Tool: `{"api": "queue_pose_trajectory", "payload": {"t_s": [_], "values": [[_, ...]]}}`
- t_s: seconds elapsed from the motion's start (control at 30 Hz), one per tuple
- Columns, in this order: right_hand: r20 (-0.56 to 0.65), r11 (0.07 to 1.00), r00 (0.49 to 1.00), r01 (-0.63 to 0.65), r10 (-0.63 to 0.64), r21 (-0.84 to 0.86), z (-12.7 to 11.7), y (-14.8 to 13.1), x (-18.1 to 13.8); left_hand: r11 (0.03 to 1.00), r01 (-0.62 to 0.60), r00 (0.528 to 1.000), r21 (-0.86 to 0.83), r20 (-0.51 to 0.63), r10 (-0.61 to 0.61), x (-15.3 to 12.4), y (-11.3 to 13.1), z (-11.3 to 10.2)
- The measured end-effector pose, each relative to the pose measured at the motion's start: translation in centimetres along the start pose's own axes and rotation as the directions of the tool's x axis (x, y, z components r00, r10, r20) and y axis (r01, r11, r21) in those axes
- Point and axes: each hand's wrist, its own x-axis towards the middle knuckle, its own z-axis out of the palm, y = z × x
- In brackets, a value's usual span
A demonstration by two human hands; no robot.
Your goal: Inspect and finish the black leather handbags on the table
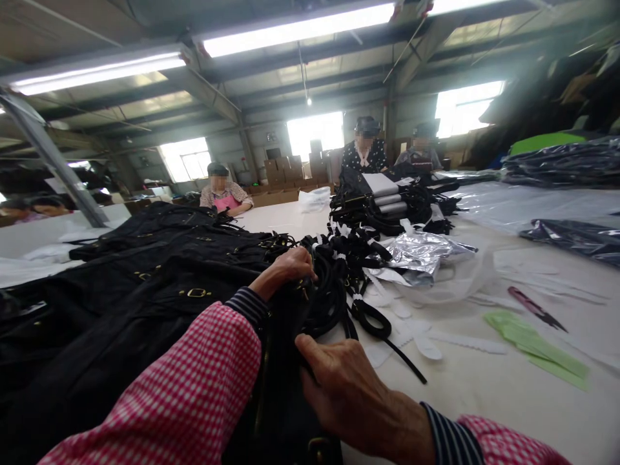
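Closest to me, my right hand [349, 387] lay on the black garment [145, 310] at the table's [508, 387] near edge, thumb stretched forward and pressed on the dark cloth; whether the fingers beneath pinched it I could not tell. Farther out, my left hand [290, 268] was curled shut on a tangle of black belts [339, 284] heaped where the garment pile met the white tabletop. Gold buckles [196, 292] glinted on the garments left of that hand. One loose belt [382, 332] trailed toward me across white paper strips [465, 343]. Crumpled silver plastic [426, 252] sat just beyond, thread snips [535, 309] and green tags [537, 349] lay off right. Other people [223, 190] sat at the far end.
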Motion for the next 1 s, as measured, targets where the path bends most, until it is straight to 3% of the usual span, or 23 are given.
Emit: {"api": "queue_pose_trajectory", "payload": {"t_s": [0.07, 0.13, 0.23, 0.33, 0.4, 0.67, 0.87, 1.0], "values": [[0.082, 0.967, 0.991, -0.121, 0.106, 0.225, -1.3, 0.6, 0.2, 0.987, 0.025, 0.999, -0.162, -0.027, -0.030, -1.2, -0.2, -0.5], [0.117, 0.873, 0.978, -0.205, 0.170, 0.443, -2.5, 1.9, 0.8, 0.947, 0.036, 0.996, -0.321, -0.064, -0.059, -2.8, -0.4, -1.2], [-0.001, 0.774, 0.963, -0.217, 0.271, 0.595, -3.3, 5.0, 2.8, 0.876, 0.029, 0.990, -0.481, -0.108, -0.092, -4.8, -0.5, -1.8], [-0.184, 0.802, 0.925, -0.175, 0.334, 0.572, -3.1, 8.0, 6.2, 0.837, 0.037, 0.983, -0.546, -0.131, -0.128, -5.1, -0.5, -1.1], [-0.240, 0.820, 0.908, -0.164, 0.342, 0.548, -2.7, 9.2, 8.6, 0.809, 0.043, 0.979, -0.586, -0.139, -0.153, -4.8, -0.7, -0.4], [-0.201, 0.726, 0.933, -0.087, 0.300, 0.682, -1.2, 9.8, 14.1, 0.727, -0.070, 0.969, -0.683, -0.219, -0.113, -4.8, -1.3, -0.7], [-0.301, 0.786, 0.919, -0.014, 0.253, 0.619, -1.3, 10.0, 16.7, 0.704, -0.124, 0.969, -0.699, -0.238, -0.065, -3.9, -2.1, -0.8], [-0.388, 0.875, 0.874, -0.080, 0.292, 0.478, -1.5, 9.9, 18.4, 0.749, -0.083, 0.958, -0.658, -0.260, -0.122, -2.8, -2.3, -1.0]]}}
